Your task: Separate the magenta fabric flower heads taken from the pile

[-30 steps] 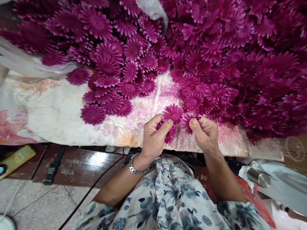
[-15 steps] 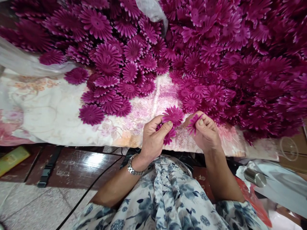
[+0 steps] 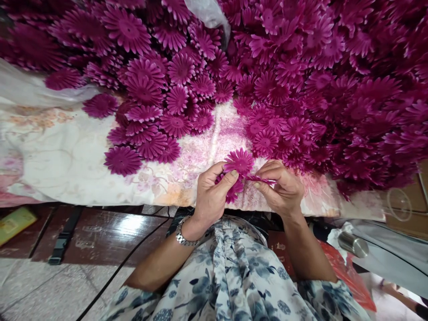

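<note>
My left hand [image 3: 216,187] pinches magenta artificial flower heads between thumb and fingers; one flower head [image 3: 239,162] faces up above the thumb, and another shows below it, partly covered by the hand. Just to the right, my right hand [image 3: 281,185] grips a flat flower petal layer [image 3: 260,179], held edge-on between thumb and fingertips. Its left edge comes close to the flowers in my left hand; whether they touch I cannot tell. Beyond both hands lies a large heap of loose magenta flower heads [image 3: 294,89].
A pale floral cloth [image 3: 67,156] covers the table, with a smaller flower cluster [image 3: 143,133] at left. Clear plastic [image 3: 209,15] lies among the flowers. A metal cylinder [image 3: 353,245] and a red plastic bag [image 3: 347,272] are at lower right. A black strap [image 3: 62,243] hangs at lower left.
My right hand has turned the petal layer from facing left to edge-on and brought it leftward, closer to the left hand. My left hand keeps its grip on the flower heads.
</note>
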Demonstrator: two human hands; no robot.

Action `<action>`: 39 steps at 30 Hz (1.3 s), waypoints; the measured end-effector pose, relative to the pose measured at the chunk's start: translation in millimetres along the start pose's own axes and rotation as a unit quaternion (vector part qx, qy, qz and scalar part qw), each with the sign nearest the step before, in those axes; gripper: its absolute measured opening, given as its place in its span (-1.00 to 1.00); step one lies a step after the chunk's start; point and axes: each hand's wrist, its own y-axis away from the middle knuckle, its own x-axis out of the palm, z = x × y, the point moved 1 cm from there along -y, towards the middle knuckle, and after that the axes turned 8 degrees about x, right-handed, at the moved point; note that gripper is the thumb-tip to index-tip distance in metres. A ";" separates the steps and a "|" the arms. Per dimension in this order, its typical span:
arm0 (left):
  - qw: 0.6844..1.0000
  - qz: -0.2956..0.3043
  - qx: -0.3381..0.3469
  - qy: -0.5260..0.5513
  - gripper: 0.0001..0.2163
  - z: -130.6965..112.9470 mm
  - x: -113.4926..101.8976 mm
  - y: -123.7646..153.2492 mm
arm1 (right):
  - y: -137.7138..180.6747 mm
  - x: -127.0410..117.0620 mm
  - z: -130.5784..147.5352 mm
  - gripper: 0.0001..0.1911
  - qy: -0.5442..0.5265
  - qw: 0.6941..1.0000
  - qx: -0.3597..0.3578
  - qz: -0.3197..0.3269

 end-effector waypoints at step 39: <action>0.999 0.053 0.001 -0.005 -0.89 0.8 -3.2 4.6 | 4.0 -7.2 10.8 -0.93 -0.197 0.947 0.253 0.005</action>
